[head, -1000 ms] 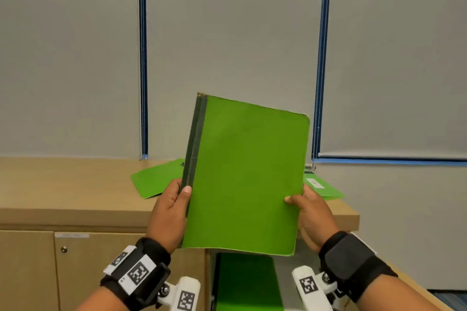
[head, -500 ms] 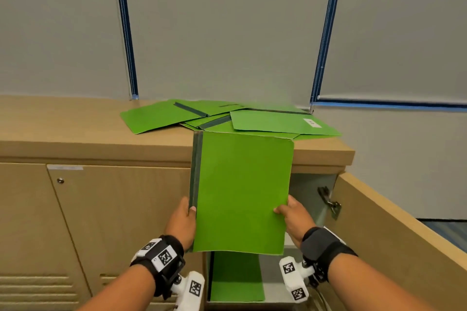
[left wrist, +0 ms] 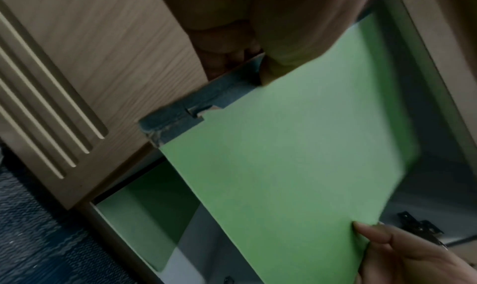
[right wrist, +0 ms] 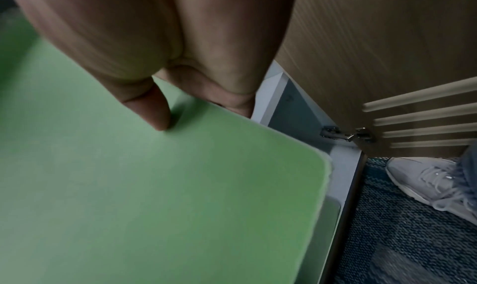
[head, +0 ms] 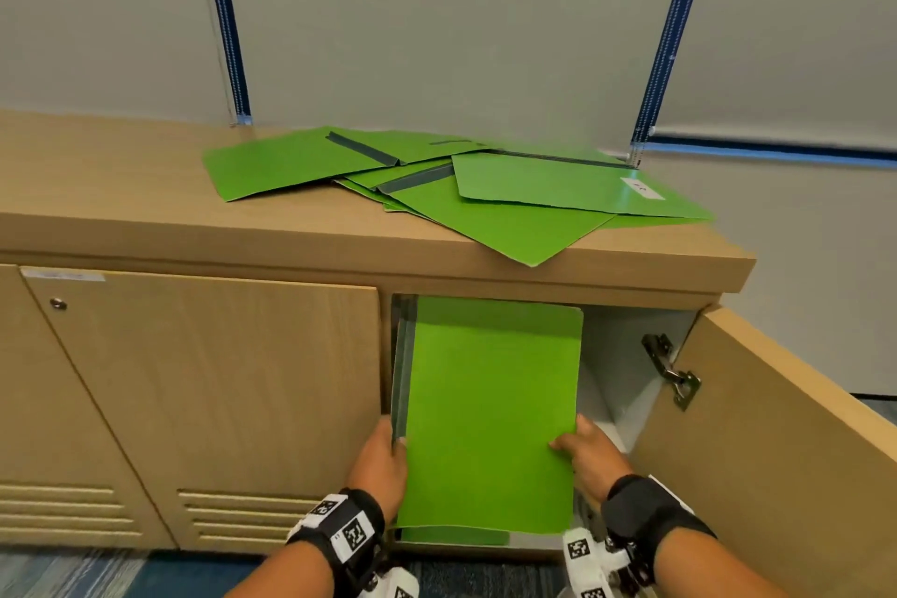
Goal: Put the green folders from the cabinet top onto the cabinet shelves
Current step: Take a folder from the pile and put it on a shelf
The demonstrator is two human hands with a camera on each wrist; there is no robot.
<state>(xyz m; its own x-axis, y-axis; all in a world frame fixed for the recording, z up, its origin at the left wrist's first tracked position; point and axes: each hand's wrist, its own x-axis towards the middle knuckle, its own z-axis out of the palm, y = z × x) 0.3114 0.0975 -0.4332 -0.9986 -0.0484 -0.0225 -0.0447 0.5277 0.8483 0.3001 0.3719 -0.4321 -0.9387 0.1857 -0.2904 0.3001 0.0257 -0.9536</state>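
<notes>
- Head view: the green folder (head: 490, 413) lies between both hands with its long axis pointing far into the open cabinet (head: 626, 354); left hand (head: 381, 464) pinches the spine edge, right hand (head: 589, 456) the right edge
- Left wrist view: the left hand's thumb (left wrist: 289, 33) presses on the folder's top beside its dark spine (left wrist: 180, 114)
- Right wrist view: the right hand's thumb (right wrist: 152, 108) lies on top, fingers curled under the edge

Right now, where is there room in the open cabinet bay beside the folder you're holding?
Free: the white strip right of the held folder, up to the hinge and open door. Crowded: the left side, where the spine sits against the closed door; another folder lies below.

shelf folder (head: 456, 536) mostly hidden under held folder (head: 490, 413), label (head: 641, 187) unreadable
</notes>
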